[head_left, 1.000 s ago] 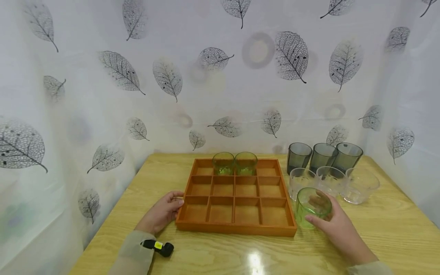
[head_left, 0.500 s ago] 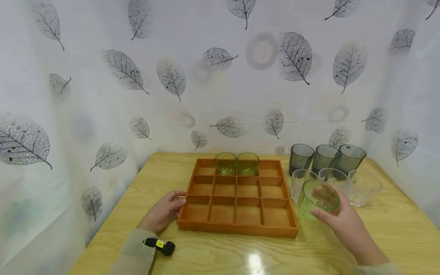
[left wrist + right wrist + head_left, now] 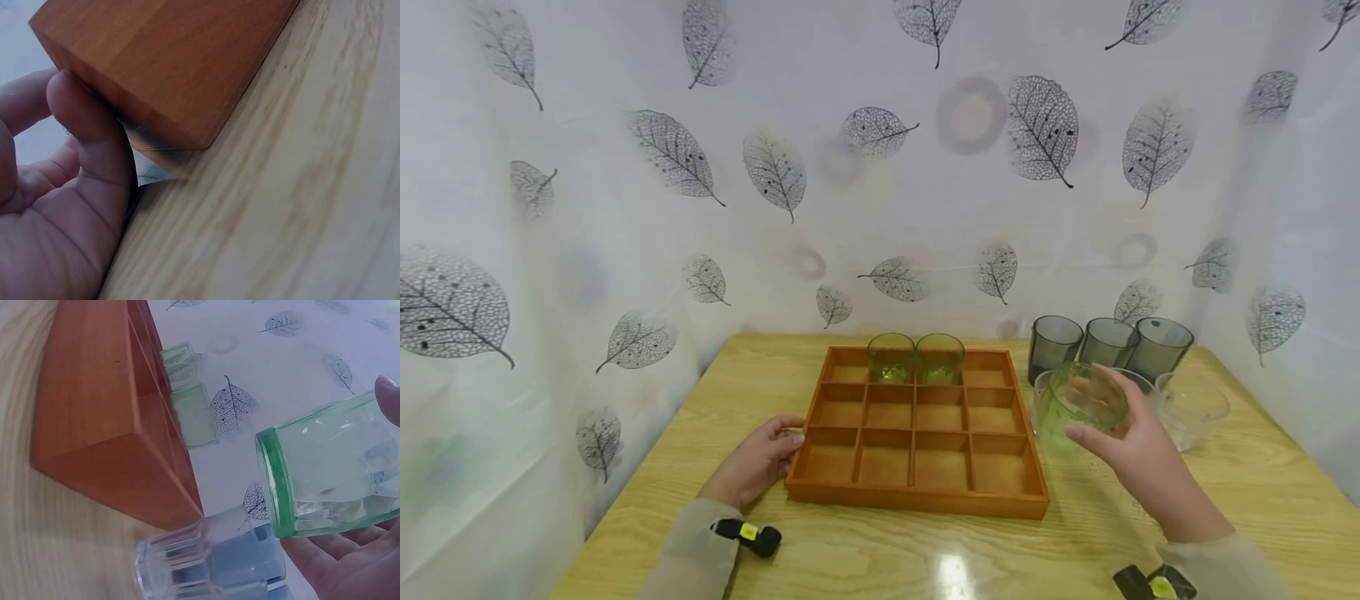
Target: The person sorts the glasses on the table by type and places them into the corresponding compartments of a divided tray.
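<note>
My right hand [image 3: 1142,454] grips a green glass [image 3: 1078,417], thumb on the near side and fingers behind it. The glass is off the table, right of the wooden tray [image 3: 917,502]. In the right wrist view the held glass [image 3: 331,469] lies sideways in the picture, its thick green base facing the tray. My left hand [image 3: 756,462] touches the tray's left wall near its front corner; the left wrist view shows the thumb [image 3: 94,131] against that wall. Two more green glasses [image 3: 891,360] stand side by side in the tray's back-row middle compartments.
Three clear glasses [image 3: 1195,408] stand right of the tray, partly hidden by the held glass and hand. Behind them stand three grey glasses [image 3: 1055,350]. A leaf-patterned curtain [image 3: 880,208] hangs along the table's back and sides. The table [image 3: 850,558] is wood-grained.
My right hand has lifted the green glass from beside the tray, up in front of the clear glasses. The left hand and tray have hardly moved.
</note>
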`<state>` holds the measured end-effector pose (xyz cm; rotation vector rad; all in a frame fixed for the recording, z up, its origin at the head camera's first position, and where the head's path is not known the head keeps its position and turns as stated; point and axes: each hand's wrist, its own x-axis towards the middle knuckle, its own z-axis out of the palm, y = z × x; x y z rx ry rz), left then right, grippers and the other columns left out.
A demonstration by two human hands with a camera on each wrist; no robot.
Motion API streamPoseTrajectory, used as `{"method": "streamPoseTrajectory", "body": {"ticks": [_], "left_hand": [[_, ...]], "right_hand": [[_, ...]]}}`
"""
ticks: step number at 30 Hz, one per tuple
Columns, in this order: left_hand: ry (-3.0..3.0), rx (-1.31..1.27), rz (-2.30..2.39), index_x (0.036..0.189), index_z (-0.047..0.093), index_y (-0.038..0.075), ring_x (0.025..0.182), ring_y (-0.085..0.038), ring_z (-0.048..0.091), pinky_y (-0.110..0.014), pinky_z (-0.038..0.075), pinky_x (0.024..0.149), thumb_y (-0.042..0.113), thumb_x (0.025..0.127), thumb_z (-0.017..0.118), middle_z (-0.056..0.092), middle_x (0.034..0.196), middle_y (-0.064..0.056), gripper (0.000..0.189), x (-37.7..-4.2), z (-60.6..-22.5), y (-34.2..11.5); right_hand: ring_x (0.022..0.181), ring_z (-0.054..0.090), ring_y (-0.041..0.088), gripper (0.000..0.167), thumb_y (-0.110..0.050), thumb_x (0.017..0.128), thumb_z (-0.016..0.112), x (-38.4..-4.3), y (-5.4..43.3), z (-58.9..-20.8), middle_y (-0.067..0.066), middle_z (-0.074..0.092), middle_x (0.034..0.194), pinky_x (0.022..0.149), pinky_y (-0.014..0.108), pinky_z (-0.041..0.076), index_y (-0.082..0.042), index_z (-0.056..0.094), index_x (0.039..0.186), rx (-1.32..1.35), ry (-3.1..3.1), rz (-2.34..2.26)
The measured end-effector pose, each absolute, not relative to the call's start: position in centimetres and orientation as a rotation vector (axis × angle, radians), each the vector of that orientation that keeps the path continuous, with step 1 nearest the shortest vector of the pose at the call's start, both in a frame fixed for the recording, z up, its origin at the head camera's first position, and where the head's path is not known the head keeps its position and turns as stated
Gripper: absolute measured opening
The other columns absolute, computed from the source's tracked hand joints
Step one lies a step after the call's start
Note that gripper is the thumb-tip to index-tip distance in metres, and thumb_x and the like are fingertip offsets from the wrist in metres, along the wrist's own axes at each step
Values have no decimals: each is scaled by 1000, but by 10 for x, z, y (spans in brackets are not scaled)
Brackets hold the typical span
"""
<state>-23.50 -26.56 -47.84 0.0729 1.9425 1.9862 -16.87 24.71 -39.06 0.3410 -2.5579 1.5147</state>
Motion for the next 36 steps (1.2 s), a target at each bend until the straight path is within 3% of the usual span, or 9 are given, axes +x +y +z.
{"method": "streamPoseTrajectory", "body": {"ticks": [7,16,19,25,31,36], "left_hand": [[1949,78,1978,144,36,-2,80,-14,52,-26,44,69,17,105,57,57,104,-4,48,-235,-478,-266],[1951,93,1978,144,35,-2,80,-13,52,-26,44,69,17,106,57,57,104,-4,48,-236,-480,-268],[1945,97,1977,144,35,-3,80,-13,52,-26,44,69,17,106,57,58,104,-4,48,-237,-480,-268],[1942,94,1980,144,35,-3,80,-13,52,-26,44,69,16,106,57,58,103,-4,48,-237,-480,-268],[1942,85,1981,144,34,-3,80,-13,54,-26,45,69,16,106,57,58,104,-4,49,-236,-479,-267],[1943,85,1975,145,33,-3,81,-13,54,-26,46,70,18,106,57,58,104,-5,50,-235,-478,-267]], "right_hand": [[127,46,2,85,-31,100,67,-180,240,-382,9,41,156,87,20,40,-20,11,163,329,-2547,1472],[137,44,28,89,-40,99,66,-198,229,-366,4,37,158,90,29,43,-29,6,163,298,-2549,1547],[138,43,30,91,-42,98,67,-204,224,-363,5,35,159,92,33,46,-26,6,163,284,-2544,1581],[137,40,35,99,-47,95,68,-220,214,-360,7,33,160,99,55,41,-22,2,164,240,-2498,1693],[136,41,35,101,-47,96,68,-240,202,-365,10,32,160,96,52,43,-21,-3,163,211,-2405,1795],[140,37,31,105,-50,92,72,-255,192,-370,7,33,159,106,55,36,-27,-2,163,186,-2382,1815]]}}
